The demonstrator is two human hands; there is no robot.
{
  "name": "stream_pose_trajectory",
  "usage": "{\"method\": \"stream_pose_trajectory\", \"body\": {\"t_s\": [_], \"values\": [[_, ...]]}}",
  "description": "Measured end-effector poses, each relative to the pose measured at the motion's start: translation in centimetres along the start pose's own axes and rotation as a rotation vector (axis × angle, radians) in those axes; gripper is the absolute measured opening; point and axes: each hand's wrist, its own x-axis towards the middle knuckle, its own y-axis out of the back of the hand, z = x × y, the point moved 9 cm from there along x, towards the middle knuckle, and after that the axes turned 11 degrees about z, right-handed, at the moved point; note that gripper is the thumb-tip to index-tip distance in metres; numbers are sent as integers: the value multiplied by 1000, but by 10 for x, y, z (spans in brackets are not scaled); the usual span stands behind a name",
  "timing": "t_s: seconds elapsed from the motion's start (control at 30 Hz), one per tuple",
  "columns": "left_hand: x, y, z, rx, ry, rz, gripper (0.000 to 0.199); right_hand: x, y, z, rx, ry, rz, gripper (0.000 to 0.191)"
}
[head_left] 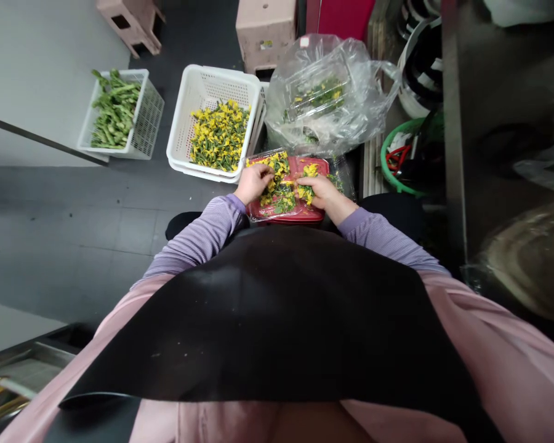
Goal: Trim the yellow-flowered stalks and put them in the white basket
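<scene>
My left hand (253, 183) is over a clear plastic box (271, 215) that holds yellow flowers with green stems (279, 165). Its thumb and fingers are pinched together, and anything between them is too small to make out. To the right, my right hand (322, 191) is closed around a small bunch of yellow flowers (306, 193), just beside the box. Beneath both hands lies a red surface (311, 215), perhaps a tray or stool top; its edges are partly hidden by the box and my hands.
Yellow flowers half fill a white basket (178, 123) ahead on the left. Farther left, another white basket (148, 117) holds thick green stalks. A clear plastic bag (373, 92) with filled boxes stands ahead. Right of it are a green basket (388, 166) and a metal counter edge (453, 123).
</scene>
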Motion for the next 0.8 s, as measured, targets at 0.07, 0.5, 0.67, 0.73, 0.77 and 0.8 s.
{"method": "stream_pose_trajectory", "body": {"t_s": [0.07, 0.5, 0.67, 0.73, 0.77, 0.8], "values": [[-6, 6, -4, -190, 177, 28, 5, 2, -1, -3, -84, 108, 29, 26], [-39, -10, 25, -334, 374, -316, 6, -13, -19, -5, -491, 250, -149, 19], [-36, -22, 23, -359, 348, -485, 14, -15, -21, -11, -631, 274, -215, 11], [-37, -27, 19, -340, 331, -515, 17, -20, -24, -12, -651, 287, -253, 7], [-37, -28, 16, -284, 304, -508, 19, -22, -23, -12, -642, 284, -253, 12], [-37, -27, 15, -179, 236, -479, 20, -24, -20, -12, -611, 271, -222, 21]]}}
